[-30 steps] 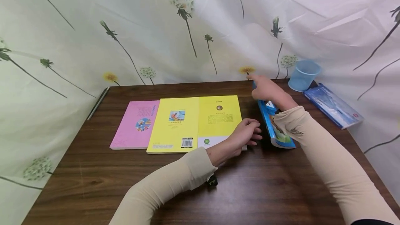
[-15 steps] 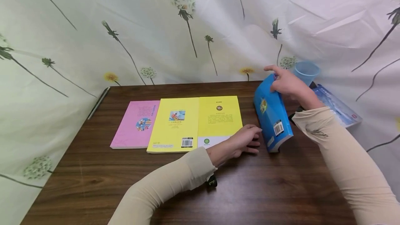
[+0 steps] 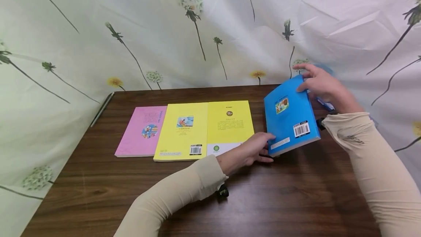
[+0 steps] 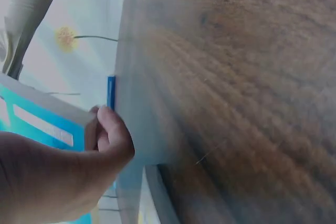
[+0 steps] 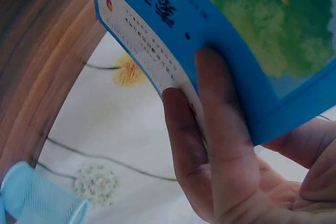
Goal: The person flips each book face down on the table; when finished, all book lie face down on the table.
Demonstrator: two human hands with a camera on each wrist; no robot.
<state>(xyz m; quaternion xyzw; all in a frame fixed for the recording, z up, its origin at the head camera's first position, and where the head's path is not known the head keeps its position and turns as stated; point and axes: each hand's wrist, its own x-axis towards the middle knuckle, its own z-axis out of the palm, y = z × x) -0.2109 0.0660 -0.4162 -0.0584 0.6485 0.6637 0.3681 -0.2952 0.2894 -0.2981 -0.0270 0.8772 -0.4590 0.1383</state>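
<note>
A blue book [image 3: 286, 118] is tilted up over the right part of the table, its back cover with picture and barcode towards me in the head view. My right hand [image 3: 329, 87] grips its upper right edge. In the right wrist view, fingers [image 5: 223, 114] lie across the front cover, with the thumb on the other side. My left hand [image 3: 253, 147] pinches the lower left corner, and the left wrist view shows the thumb and fingers [image 4: 113, 129] meeting there. Just left of the blue book lies a yellow book [image 3: 230, 121], partly covered by my left hand.
Another yellow book [image 3: 181, 138] and a pink book [image 3: 141, 131] lie in a row to the left. A light blue cup [image 5: 44, 198] and a second blue book [image 3: 325, 104] are mostly hidden behind my right arm. A patterned cloth [image 3: 164, 28] hangs behind the table [image 3: 131, 193].
My right hand has moved right and turned the blue book so its back cover faces me. My left hand, beside the book before, now pinches its lower corner.
</note>
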